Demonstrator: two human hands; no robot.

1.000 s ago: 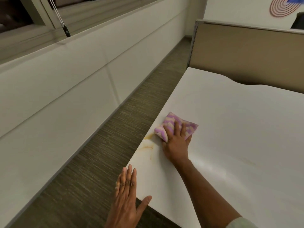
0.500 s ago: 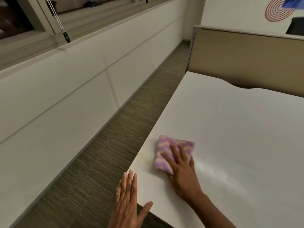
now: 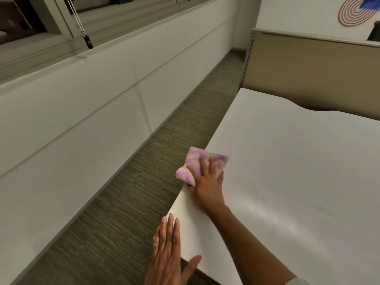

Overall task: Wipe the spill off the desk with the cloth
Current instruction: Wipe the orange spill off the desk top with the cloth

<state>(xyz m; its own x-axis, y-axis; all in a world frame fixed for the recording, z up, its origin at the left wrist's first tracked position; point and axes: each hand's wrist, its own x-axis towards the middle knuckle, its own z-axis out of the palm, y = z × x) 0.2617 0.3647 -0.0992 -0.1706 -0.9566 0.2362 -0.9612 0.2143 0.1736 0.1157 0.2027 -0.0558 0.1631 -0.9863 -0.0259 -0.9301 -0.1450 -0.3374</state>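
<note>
Here the right hand (image 3: 207, 188), fingers spread, presses the folded pink-and-cream striped cloth (image 3: 197, 165) at the white desk's (image 3: 298, 171) nine-o'clock edge; the left hand (image 3: 167, 256) lies flat, fingers together, on the corner at seven o'clock.

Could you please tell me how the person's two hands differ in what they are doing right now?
The right hand presses the cloth at the desk edge; the left hand holds nothing. The right is farther along the edge, the left at the near corner. Both lie flat, palm down.

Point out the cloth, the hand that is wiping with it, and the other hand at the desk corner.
cloth (image 3: 194, 164): head view, on the striped fabric left of the fingers.
right hand (image 3: 207, 188): head view, on the back of the hand.
left hand (image 3: 167, 256): head view, on the back of the hand.
</note>
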